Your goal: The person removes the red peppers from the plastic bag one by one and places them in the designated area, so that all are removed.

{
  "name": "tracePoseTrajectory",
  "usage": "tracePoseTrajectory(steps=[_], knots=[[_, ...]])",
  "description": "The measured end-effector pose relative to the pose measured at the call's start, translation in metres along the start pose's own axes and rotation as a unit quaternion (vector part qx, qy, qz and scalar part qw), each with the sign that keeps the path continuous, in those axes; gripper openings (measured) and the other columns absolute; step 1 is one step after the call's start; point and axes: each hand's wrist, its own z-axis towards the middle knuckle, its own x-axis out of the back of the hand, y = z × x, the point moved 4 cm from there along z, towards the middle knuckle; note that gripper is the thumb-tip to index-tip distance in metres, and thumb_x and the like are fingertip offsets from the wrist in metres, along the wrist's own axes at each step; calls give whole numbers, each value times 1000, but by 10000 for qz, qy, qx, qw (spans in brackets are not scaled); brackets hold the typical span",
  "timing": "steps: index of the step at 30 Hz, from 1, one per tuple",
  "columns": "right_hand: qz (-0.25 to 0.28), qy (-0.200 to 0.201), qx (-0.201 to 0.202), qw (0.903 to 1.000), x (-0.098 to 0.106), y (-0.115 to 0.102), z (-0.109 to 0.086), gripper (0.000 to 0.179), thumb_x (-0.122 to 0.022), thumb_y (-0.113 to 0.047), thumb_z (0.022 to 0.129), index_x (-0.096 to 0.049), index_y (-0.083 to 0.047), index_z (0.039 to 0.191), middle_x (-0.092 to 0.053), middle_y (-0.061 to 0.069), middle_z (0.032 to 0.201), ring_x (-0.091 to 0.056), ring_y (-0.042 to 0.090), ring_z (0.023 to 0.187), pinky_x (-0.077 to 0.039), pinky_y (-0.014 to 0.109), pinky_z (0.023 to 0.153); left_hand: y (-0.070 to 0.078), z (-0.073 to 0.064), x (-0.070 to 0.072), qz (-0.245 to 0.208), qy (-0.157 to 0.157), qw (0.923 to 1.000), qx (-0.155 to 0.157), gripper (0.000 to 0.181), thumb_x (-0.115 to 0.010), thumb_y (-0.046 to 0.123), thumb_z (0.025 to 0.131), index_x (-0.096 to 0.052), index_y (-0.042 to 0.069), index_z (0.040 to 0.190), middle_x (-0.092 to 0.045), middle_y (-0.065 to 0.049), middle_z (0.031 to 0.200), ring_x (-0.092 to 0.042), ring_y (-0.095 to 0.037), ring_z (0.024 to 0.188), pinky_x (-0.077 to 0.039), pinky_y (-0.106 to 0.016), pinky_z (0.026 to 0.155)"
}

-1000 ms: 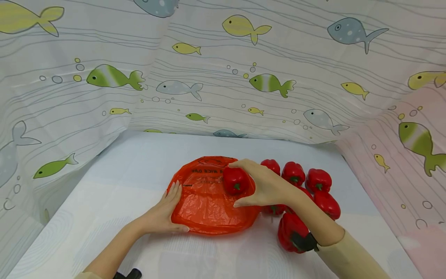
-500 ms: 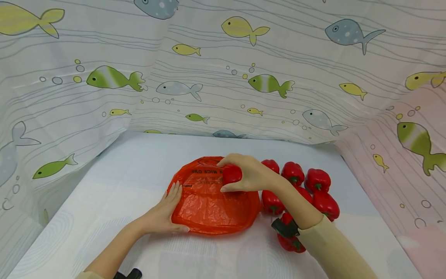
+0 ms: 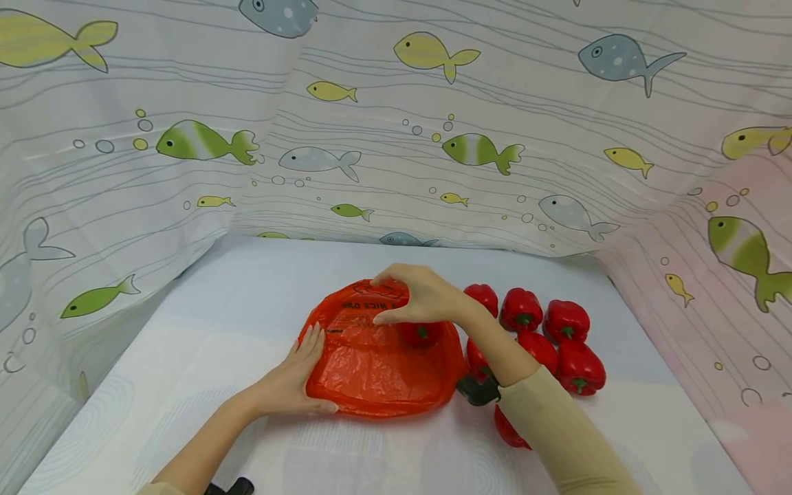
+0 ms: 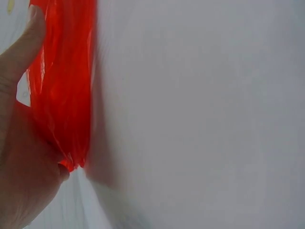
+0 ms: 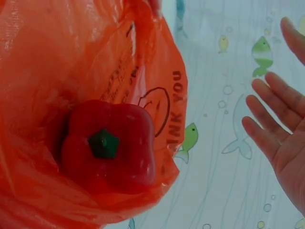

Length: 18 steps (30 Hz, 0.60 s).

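Observation:
An orange-red plastic bag (image 3: 371, 371) stands with its mouth spread open. My left hand (image 3: 287, 381) touches its left side, fingers straight along the edge and thumb by the front rim; the left wrist view has that thumb (image 4: 26, 45) lying against the plastic. Inside the bag sits a red bell pepper (image 5: 112, 148) with a green stem, partly behind my right hand in the head view. Over the bag's mouth, my right hand (image 3: 427, 295) holds nothing. Its fingers (image 5: 267, 119) are spread apart from the pepper in the right wrist view.
Several more red bell peppers (image 3: 566, 321) cluster right of the bag, some partly covered by the right forearm. A black wrist camera (image 3: 478, 390) sits under that sleeve. Fish-patterned cloth (image 3: 383, 137) hangs behind and at both sides of the white table (image 3: 278, 275).
My right hand has carried the pepper left over the bag and let go of it; the pepper now lies inside. My left hand stays in place.

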Motion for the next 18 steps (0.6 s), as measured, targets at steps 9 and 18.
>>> tracePoseTrajectory(steps=[9, 18], knots=[[-353, -19, -364, 9987, -15, 19, 14, 54, -79, -42, 78, -64, -11, 120, -64, -3, 117, -57, 12, 108, -49, 31, 93, 3, -2, 0, 34, 29, 10000, -13, 126, -75, 60, 72, -7, -12, 149, 4, -27, 157, 5, -43, 144, -5, -63, 112], [-1504, -470, -637, 9854, -30, 27, 20, 42, -74, -48, 81, -70, -15, 107, -67, -3, 102, -61, 15, 88, -51, 28, 75, 7, -4, -1, 38, 28, 10000, -17, 125, -75, 60, 72, -6, -12, 148, 5, -27, 157, 5, -43, 143, -6, -62, 112]])
